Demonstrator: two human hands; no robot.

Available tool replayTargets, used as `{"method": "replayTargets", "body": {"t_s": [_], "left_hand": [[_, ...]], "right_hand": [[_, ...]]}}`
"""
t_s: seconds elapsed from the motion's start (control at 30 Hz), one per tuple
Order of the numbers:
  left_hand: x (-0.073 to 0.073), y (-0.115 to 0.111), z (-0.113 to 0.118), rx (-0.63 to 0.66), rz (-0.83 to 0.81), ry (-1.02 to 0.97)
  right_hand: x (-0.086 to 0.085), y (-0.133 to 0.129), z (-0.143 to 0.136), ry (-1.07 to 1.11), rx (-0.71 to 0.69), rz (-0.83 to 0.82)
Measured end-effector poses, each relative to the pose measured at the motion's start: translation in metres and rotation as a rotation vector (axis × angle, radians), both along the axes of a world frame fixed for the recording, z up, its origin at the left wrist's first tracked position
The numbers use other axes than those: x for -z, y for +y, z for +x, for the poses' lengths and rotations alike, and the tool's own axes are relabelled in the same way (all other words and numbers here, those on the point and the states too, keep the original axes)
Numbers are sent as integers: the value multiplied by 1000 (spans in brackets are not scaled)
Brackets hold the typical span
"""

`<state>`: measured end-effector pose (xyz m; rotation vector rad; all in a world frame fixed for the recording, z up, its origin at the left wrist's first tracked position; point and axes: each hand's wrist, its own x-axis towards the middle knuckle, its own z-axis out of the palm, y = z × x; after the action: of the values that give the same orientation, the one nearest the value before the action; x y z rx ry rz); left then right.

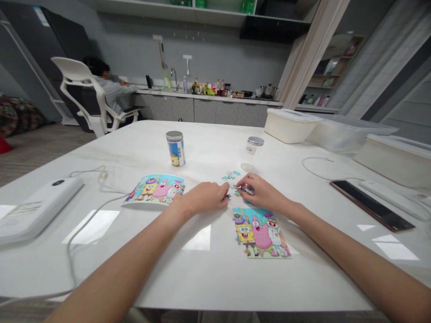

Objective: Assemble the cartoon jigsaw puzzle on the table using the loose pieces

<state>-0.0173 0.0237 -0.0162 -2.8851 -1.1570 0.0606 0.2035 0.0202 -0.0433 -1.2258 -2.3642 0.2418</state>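
My left hand [210, 196] rests on the white table with its fingers curled closed, a small dark puzzle piece [229, 196] showing at the fingertips. Facing it, my right hand [254, 188] has its fingers bent down over loose puzzle pieces [237, 193]; its thumb and forefinger close around one, partly hidden. More light-blue puzzle pieces [231, 175] lie scattered just beyond both hands. Below my right hand is a partly joined cartoon puzzle [261, 234], its left and right edges uneven. A curved picture sheet [158, 189] with the same cartoon lies left of my left hand.
A picture-wrapped jar [176, 149] and a clear jar [252, 153] stand farther back. White device [40, 208] and cable [69, 242] lie left; a phone [370, 204] and lidded boxes [291, 125] are right. A person [114, 94] sits at the far counter.
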Motion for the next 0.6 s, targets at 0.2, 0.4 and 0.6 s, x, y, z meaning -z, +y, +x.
{"method": "replayTargets", "body": {"t_s": [0.2, 0.4, 0.6], "left_hand": [[-1, -1, 0, -2, -6, -4], [-1, -1, 0, 0, -18, -15], [-1, -1, 1, -62, -39, -56]], "right_hand": [[1, 0, 1, 12, -11, 22], [-1, 0, -1, -19, -23, 2], [-4, -1, -2, 6, -19, -19]]}}
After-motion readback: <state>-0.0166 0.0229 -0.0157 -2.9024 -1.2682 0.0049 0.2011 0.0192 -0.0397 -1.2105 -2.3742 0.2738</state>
